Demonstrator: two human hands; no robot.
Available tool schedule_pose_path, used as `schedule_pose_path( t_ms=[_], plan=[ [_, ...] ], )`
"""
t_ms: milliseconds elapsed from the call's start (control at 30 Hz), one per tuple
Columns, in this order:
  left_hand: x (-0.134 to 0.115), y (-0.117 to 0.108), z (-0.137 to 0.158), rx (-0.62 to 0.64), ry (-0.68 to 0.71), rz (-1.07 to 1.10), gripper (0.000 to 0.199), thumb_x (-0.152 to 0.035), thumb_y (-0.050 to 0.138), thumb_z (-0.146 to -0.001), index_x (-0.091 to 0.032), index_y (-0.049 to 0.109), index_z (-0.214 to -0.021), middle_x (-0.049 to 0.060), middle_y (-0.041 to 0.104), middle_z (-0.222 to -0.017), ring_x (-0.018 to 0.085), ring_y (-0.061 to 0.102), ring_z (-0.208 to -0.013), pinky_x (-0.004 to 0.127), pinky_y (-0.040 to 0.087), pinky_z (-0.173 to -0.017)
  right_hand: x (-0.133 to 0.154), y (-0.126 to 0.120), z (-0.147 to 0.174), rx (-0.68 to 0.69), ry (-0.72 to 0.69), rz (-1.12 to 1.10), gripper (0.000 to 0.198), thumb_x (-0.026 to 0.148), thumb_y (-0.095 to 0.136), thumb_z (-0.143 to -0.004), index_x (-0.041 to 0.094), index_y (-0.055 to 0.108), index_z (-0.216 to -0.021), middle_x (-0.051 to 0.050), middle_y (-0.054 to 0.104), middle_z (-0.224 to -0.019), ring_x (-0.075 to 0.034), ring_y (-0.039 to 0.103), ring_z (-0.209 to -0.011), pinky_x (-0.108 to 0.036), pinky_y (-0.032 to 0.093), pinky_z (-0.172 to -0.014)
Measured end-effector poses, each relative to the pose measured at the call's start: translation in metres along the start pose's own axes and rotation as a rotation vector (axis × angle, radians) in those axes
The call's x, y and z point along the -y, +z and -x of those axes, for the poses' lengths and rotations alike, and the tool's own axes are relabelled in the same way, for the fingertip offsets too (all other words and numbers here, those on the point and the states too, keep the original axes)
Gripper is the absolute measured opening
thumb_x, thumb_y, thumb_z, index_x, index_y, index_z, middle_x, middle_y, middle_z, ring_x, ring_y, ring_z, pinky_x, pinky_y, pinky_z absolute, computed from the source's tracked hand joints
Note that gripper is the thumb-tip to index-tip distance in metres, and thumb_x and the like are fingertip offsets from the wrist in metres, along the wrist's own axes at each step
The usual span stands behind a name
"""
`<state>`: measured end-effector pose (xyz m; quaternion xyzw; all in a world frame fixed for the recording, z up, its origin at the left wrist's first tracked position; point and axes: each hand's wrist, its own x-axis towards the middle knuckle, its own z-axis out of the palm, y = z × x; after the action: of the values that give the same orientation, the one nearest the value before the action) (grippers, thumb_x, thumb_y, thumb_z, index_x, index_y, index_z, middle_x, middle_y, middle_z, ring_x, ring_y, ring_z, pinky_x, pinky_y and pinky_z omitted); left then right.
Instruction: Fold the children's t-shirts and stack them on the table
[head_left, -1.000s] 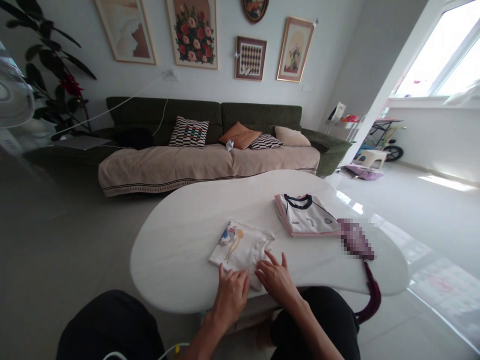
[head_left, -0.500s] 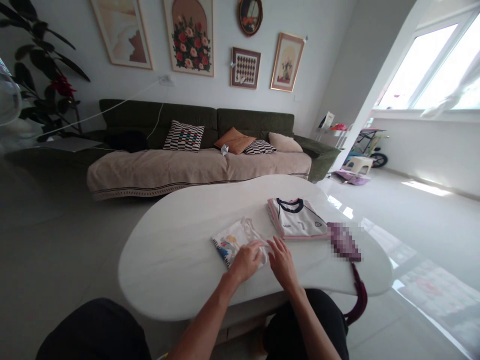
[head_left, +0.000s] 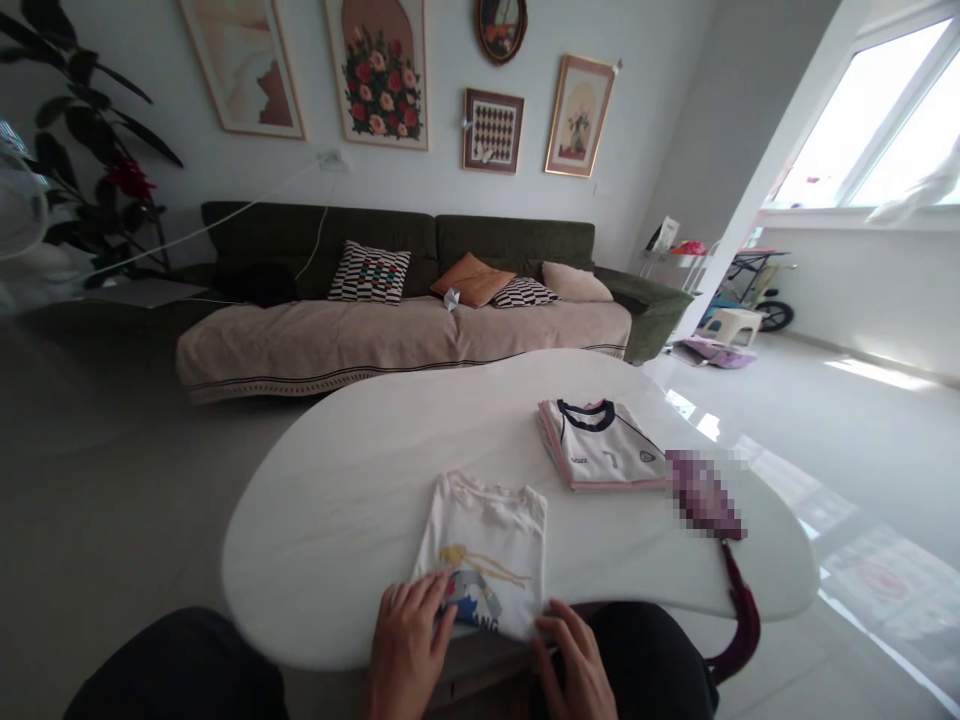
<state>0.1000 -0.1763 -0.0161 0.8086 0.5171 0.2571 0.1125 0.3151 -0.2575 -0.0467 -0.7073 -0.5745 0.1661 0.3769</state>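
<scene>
On white table (head_left: 322, 490): shirt (head_left: 491, 535) between left fingers (head_left: 426, 592), thumb apart, and right fingers (head_left: 564, 628) at corner, grip unclear.

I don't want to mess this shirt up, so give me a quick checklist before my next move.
1. Left hand at the printed shirt's near left corner: ok.
2. Right hand at its near right corner: ok.
3. Firm pinch by both hands: cannot tell.
4. Print facing up: ok.
5. Collar edge smooth: not ok, it looks wavy.
6. Shirt apart from the folded stack: ok, bare white table shows between.
</scene>
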Motion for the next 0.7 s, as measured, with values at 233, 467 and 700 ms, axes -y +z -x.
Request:
schedule_pose_path(
  t_ms=[233, 467, 700],
  plan=[
    [0.032, 0.003, 0.007, -0.232, -0.189, 0.201, 0.037, -0.039, 0.046, -0.075, -0.019, 0.060, -0.103, 0.012, 0.064, -0.095, 0.023, 0.060, -0.091, 0.036, 0.049, -0.082, 0.008, 0.006, -0.010, 0.044, 0.480, -0.750, 0.051, 0.058, 0.065, -0.057, 0.020, 0.051, -0.087, -0.004, 0.064, -0.071, -0.022, 0.062, -0.066, -0.032, 0.049, -0.058],
    [0.030, 0.007, -0.011, 0.109, -0.472, 0.493, 0.055, -0.035, 0.057, -0.061, -0.012, 0.053, -0.110, 0.012, 0.066, -0.095, 0.025, 0.063, -0.083, 0.036, 0.049, -0.078, 0.040, 0.002, -0.037, -0.006, 0.573, -0.968, 0.057, 0.055, 0.070, -0.052, 0.016, 0.054, -0.090, 0.003, 0.057, -0.054, -0.008, 0.042, -0.039, -0.020, 0.031, -0.039],
    [-0.011, -0.017, -0.004, 0.557, -0.491, 1.422, 0.077, -0.043, 0.069, -0.055, -0.015, 0.046, -0.123, 0.013, 0.061, -0.111, 0.031, 0.056, -0.103, 0.043, 0.040, -0.091, 0.031, -0.041, -0.040, 0.209, 0.558, -1.092, 0.055, 0.045, 0.073, -0.053, 0.018, 0.059, -0.098, 0.005, 0.052, -0.052, -0.005, 0.036, -0.037, -0.018, 0.023, -0.036]
  ],
)
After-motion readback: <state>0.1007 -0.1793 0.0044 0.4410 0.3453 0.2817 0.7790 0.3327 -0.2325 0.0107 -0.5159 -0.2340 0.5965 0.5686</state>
